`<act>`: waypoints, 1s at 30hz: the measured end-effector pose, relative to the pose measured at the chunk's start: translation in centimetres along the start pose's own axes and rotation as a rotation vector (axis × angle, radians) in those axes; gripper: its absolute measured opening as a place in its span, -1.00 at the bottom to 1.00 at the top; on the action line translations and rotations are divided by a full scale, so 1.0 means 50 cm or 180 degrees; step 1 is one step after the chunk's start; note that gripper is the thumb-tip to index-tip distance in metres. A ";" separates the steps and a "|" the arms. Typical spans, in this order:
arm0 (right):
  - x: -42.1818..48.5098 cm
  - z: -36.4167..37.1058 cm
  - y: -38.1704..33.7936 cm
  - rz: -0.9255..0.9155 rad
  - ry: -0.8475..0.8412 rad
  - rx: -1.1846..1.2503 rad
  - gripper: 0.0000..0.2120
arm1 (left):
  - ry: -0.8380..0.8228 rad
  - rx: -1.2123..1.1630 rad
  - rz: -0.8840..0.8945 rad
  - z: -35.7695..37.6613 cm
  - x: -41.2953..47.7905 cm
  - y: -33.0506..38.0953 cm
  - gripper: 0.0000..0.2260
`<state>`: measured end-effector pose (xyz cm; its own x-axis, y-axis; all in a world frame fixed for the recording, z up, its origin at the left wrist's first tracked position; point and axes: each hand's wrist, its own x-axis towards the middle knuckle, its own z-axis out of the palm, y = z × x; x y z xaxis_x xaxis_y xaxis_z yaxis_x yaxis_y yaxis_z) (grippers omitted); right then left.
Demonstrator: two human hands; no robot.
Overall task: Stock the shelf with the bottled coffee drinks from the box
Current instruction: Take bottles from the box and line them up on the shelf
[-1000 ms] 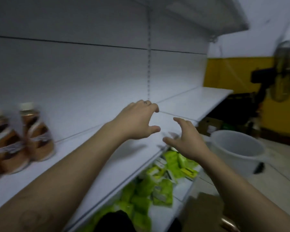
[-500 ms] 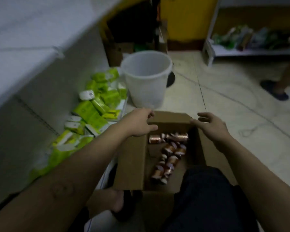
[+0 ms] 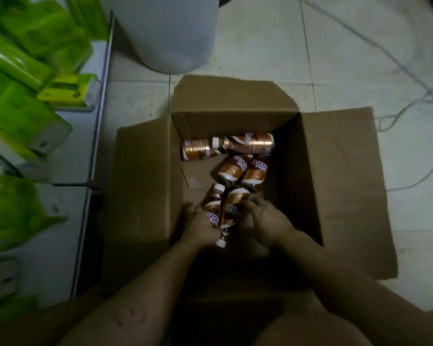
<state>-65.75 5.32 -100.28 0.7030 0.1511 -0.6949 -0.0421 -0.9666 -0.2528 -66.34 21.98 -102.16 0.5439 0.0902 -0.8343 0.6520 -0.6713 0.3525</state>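
An open cardboard box [image 3: 140,186] sits on the floor below me, flaps spread. Several brown bottled coffee drinks with white caps lie loose inside it. Two lie across the far end [image 3: 248,143], two more in the middle [image 3: 231,168]. Both my hands are down in the near part of the box. My left hand [image 3: 198,226] wraps a bottle [image 3: 211,211] whose cap points away from me. My right hand [image 3: 265,221] closes on the bottle beside it [image 3: 234,206], whose cap points toward me. The shelf being stocked is out of view.
A white plastic bucket [image 3: 170,33] stands on the tiled floor just beyond the box. The low shelf on the left [image 3: 68,171] holds green packets [image 3: 18,116]. Thin cables [image 3: 410,78] trail over the floor at the right.
My view swung from the shelf down to the box. Both hands dropped from the box's top edges into it and closed on two bottles.
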 end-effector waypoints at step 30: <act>-0.326 -0.394 -0.289 -0.1663 0.1551 0.3423 -0.54 | 0.1354 -0.0962 0.2369 -0.468 -0.549 0.133 -0.39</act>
<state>-62.62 12.77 -72.05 0.9847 0.1480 -0.0917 -0.0724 -0.1306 -0.9888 -64.54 32.25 -66.99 0.9899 0.0146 -0.1408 0.1323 -0.4486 0.8839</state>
